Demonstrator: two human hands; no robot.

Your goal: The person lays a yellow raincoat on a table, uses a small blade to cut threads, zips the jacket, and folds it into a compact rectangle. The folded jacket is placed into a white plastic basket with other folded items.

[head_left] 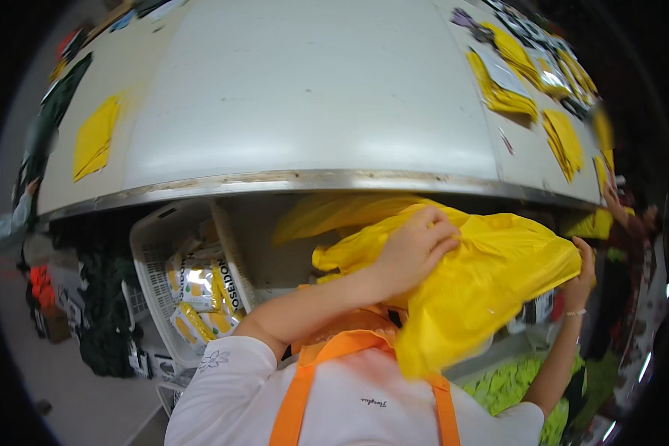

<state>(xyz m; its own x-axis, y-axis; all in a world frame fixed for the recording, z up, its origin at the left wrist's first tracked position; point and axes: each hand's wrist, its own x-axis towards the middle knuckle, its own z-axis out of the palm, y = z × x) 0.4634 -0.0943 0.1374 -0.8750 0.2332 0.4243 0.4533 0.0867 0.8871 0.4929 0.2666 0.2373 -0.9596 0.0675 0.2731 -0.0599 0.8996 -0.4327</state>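
A thin, shiny yellow raincoat (490, 275) hangs loosely in front of my body, just below the table's near edge. Its folds spread from the middle to the right, and a lower corner droops over my apron. My left hand (420, 249) reaches across to its upper middle, with bent fingers closed on the material. At the far right end, my right hand (581, 271) grips the edge of the raincoat, the fingers partly hidden behind it. More yellow material (349, 215) trails to the left under the table edge.
A pale table (312, 89) spans the front. Folded yellow pieces (502, 85) lie at its right, and one folded yellow piece (97, 137) at its left. A white basket (152, 282) of yellow-and-white packets stands lower left. Other people's hands show at both far sides.
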